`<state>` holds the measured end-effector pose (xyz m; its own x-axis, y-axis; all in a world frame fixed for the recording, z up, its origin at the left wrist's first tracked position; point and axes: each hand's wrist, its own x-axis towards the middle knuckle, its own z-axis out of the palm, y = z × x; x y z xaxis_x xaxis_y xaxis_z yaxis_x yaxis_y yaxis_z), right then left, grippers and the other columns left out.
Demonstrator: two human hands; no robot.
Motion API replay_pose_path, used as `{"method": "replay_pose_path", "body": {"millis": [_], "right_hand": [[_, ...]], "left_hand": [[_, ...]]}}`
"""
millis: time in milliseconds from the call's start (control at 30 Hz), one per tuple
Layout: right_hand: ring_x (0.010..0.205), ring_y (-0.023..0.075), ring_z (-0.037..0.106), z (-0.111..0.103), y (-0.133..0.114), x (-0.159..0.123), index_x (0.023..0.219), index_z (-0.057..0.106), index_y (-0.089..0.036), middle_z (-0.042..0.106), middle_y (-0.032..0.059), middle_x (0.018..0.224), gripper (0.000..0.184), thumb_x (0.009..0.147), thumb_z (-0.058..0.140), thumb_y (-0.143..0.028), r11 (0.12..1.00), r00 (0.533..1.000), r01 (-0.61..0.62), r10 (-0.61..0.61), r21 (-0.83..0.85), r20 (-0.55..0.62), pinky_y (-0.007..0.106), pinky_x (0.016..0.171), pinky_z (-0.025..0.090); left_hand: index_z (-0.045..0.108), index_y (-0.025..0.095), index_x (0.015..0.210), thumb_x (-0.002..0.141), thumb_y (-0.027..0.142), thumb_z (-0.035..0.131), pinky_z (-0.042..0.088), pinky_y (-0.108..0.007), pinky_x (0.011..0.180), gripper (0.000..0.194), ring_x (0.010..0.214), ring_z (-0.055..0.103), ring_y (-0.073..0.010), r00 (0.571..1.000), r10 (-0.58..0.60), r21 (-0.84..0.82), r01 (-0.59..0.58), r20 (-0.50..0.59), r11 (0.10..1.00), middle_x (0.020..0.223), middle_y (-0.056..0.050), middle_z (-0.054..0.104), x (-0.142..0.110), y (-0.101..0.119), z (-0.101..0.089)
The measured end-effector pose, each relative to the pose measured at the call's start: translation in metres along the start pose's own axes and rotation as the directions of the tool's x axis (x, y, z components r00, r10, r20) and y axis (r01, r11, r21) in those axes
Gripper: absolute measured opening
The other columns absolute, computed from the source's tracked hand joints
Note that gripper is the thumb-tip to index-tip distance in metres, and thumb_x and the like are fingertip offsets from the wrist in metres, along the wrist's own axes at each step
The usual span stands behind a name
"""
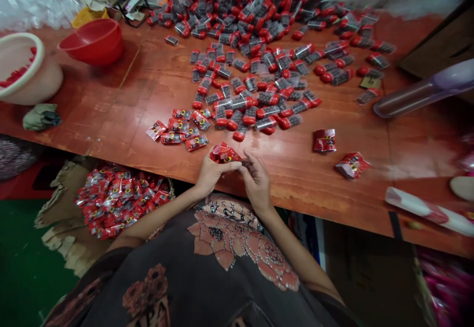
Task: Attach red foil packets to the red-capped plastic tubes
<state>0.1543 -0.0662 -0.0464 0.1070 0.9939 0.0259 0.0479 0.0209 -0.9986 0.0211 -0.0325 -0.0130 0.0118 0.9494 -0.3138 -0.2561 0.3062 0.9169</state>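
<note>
At the table's near edge, my left hand is closed round a small red printed packet, its thumb lying along the near side. My right hand pinches at the packet's right end, where the fingertips partly hide what they grip. Just left of the packet lies a group of filled red packets. Beyond my hands are many small clear bottles with red caps, filled with dark pieces. To the right lie two stacks of flat red packets, a nearer one and a farther one.
A large heap of capped bottles covers the back. At left stand a white tub and a red bowl. Below the edge sits a basket of filled packets. A clear tube and a white roll lie at right.
</note>
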Motion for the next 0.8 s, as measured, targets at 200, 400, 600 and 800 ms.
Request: {"method": "replay_pose_path", "body": {"millis": [200, 400, 600, 800], "right_hand": [[0.098, 0.0195, 0.063, 0.001, -0.002, 0.005, 0.125, 0.064, -0.036, 0.058, 0.0025, 0.106, 0.035, 0.090, 0.063, -0.031, 0.998, 0.997, -0.016, 0.011, 0.060, 0.082, 0.041, 0.087, 0.058], [0.081, 0.0180, 0.061, 0.004, -0.010, 0.014, 0.119, 0.068, -0.034, 0.060, 0.0011, 0.092, 0.035, 0.084, 0.069, -0.031, 0.983, 0.991, 0.097, -0.081, -0.155, 0.102, 0.037, 0.077, 0.055], [0.084, 0.0199, 0.062, 0.007, -0.007, 0.024, 0.090, 0.072, -0.026, 0.065, 0.0011, 0.089, 0.013, 0.082, 0.071, -0.035, 0.997, 0.983, -0.014, 0.029, -0.081, 0.183, 0.035, 0.079, 0.051], [0.076, 0.0186, 0.061, 0.035, -0.004, 0.042, 0.082, 0.068, -0.022, 0.064, 0.0007, 0.081, 0.021, 0.086, 0.065, -0.043, 0.996, 0.944, -0.037, 0.061, -0.081, 0.324, 0.031, 0.071, 0.049]], "left_hand": [[0.064, 0.020, 0.085, 0.057, 0.033, 0.087, 0.036, -0.021, 0.044, 0.039, 0.055, 0.051, -0.0076, 0.994, 0.018, -0.076, -0.026, -0.107, 0.997, 0.075, 0.003, 0.064, -0.001, 0.004, -0.009], [0.063, 0.017, 0.071, 0.064, 0.035, 0.084, 0.032, -0.021, 0.043, 0.028, 0.051, 0.045, -0.0068, 0.999, -0.051, -0.054, 0.050, -0.016, 0.997, 0.064, 0.003, 0.058, -0.004, 0.002, -0.014], [0.063, 0.018, 0.069, 0.065, 0.038, 0.083, 0.032, -0.022, 0.041, 0.028, 0.048, 0.046, -0.0081, 0.999, -0.034, -0.036, 0.033, -0.024, 0.999, 0.060, 0.002, 0.057, 0.001, 0.001, -0.027], [0.067, 0.017, 0.082, 0.065, 0.043, 0.084, 0.036, -0.020, 0.040, 0.035, 0.046, 0.048, -0.0082, 0.994, -0.034, 0.009, 0.035, -0.105, 0.999, 0.063, 0.001, 0.062, 0.003, 0.005, -0.059]]}}
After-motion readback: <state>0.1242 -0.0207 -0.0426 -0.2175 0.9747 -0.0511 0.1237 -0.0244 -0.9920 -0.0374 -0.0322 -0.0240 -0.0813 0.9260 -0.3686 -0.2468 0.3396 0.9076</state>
